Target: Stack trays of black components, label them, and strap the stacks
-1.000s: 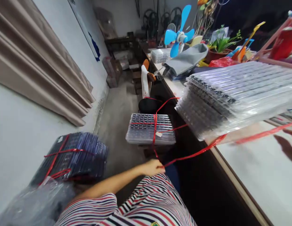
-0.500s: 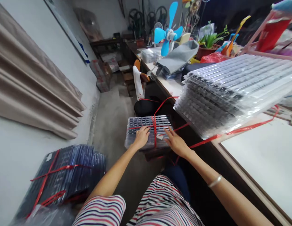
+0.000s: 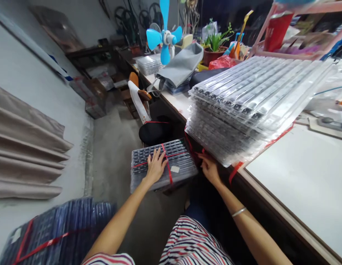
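Observation:
A bundle of clear plastic trays [image 3: 184, 171] with rows of dark pieces sits below the table edge, bound crosswise by a red plastic strap [image 3: 170, 173]. On top of it is a small pale label [image 3: 175, 169]. My left hand [image 3: 156, 167] lies on the bundle with its fingers spread, beside the strap. To the right of the bundle, my right hand [image 3: 210, 168] has its fingers closed on a red strap [image 3: 202, 151] under the table's edge. Above that hand, a tall stack of clear trays [image 3: 228, 127] stands on the table's corner.
Another strapped bundle of dark trays [image 3: 63, 228] lies at lower left. A black stool [image 3: 153, 133] and a chair [image 3: 136, 97] stand beyond. On the white table [image 3: 292, 176] are a blue fan [image 3: 166, 36], a grey bag [image 3: 184, 66] and a potted plant [image 3: 215, 48].
My right hand has left the bundle's top and moved right to the strap by the table edge. My left hand stays on the bundle. The view has turned right.

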A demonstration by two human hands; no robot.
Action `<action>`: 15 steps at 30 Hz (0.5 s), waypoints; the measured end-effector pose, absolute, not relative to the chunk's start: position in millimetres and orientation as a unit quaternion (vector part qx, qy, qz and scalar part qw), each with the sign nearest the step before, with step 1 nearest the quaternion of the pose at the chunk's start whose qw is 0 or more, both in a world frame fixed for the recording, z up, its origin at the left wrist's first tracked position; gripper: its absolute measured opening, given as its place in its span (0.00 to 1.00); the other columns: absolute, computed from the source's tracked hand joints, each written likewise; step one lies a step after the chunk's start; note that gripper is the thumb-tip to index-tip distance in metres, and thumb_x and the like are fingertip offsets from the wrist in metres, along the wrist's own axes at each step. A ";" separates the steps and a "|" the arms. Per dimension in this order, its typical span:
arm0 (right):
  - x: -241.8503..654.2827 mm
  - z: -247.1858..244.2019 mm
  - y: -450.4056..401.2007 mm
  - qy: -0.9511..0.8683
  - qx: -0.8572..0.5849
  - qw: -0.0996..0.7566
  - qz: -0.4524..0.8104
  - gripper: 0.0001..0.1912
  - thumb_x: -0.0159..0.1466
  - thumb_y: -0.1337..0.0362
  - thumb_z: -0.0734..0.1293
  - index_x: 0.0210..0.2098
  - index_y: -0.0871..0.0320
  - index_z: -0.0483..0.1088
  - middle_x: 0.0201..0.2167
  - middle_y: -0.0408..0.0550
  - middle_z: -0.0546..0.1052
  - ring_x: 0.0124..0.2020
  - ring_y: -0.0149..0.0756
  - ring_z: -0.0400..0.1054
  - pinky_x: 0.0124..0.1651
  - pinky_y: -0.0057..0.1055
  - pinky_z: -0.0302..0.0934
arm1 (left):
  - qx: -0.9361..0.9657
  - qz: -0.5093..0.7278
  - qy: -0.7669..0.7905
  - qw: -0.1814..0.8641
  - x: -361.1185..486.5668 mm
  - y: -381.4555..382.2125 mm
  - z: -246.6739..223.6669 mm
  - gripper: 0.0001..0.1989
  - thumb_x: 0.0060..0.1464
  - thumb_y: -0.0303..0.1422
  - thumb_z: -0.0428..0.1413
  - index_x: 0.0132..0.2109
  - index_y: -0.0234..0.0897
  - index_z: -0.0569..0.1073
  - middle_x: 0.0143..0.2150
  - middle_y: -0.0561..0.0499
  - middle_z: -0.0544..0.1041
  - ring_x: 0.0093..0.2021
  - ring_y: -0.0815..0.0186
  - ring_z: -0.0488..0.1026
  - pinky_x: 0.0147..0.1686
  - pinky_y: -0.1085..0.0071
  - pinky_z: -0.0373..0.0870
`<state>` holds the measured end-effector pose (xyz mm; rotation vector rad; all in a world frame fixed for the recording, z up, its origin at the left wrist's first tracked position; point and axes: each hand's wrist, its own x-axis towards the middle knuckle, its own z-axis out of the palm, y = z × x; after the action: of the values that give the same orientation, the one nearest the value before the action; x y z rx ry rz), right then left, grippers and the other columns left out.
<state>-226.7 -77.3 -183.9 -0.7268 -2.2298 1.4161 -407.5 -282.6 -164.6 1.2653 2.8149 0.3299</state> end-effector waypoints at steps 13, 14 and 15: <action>-263.0 -234.1 -49.2 -0.716 -0.350 0.104 0.595 0.16 0.65 0.56 0.63 0.45 0.61 0.68 0.42 0.49 0.72 0.40 0.35 0.68 0.44 0.39 0.65 | 0.473 0.062 0.879 0.007 -387.1 -220.9 -176.4 0.25 0.62 0.45 0.42 0.64 0.47 0.56 0.69 0.47 0.50 0.68 0.50 0.45 0.61 0.44 0.42; -257.1 -233.2 -48.5 -0.704 -0.360 0.108 0.603 0.16 0.65 0.55 0.62 0.45 0.60 0.68 0.43 0.49 0.72 0.41 0.35 0.68 0.45 0.39 0.65 | 0.475 0.060 0.878 0.003 -386.4 -221.1 -177.2 0.26 0.62 0.45 0.42 0.65 0.48 0.56 0.69 0.47 0.50 0.68 0.50 0.44 0.61 0.44 0.42; -250.9 -232.1 -48.5 -0.692 -0.368 0.112 0.612 0.16 0.65 0.54 0.62 0.44 0.60 0.68 0.42 0.49 0.72 0.40 0.34 0.68 0.44 0.38 0.65 | 0.478 0.058 0.877 0.002 -385.9 -221.7 -177.5 0.26 0.62 0.45 0.42 0.65 0.48 0.56 0.69 0.48 0.49 0.68 0.50 0.44 0.61 0.44 0.42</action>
<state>-250.9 -48.5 -232.1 -1.0788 -2.0303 1.7951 -385.9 -221.7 -177.5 1.4988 2.7512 0.1809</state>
